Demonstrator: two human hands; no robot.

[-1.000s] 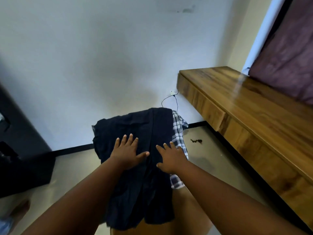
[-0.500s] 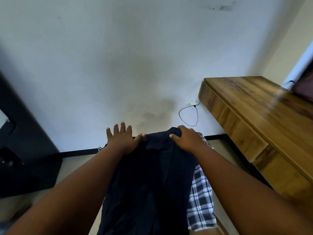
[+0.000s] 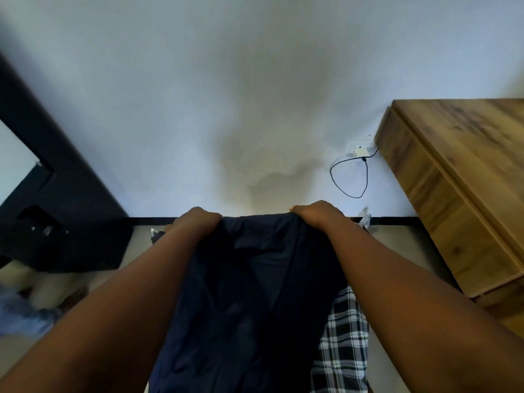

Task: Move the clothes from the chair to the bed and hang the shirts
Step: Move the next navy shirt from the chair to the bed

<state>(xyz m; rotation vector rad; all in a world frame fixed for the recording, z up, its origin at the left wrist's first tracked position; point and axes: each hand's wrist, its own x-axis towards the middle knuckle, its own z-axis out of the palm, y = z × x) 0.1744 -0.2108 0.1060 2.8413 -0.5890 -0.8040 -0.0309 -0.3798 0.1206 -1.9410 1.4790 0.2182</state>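
I see my left hand (image 3: 195,222) and right hand (image 3: 319,215) curled over the far top edge of the dark navy garment (image 3: 255,293), fingers gripping it. It drapes toward me between my forearms, with the plaid shirt (image 3: 343,350) beneath its right side.

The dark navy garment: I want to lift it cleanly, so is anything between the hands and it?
Nothing visible. The left hand and right hand already grip the top edge of the dark navy garment. The plaid shirt lies partly under its right side.
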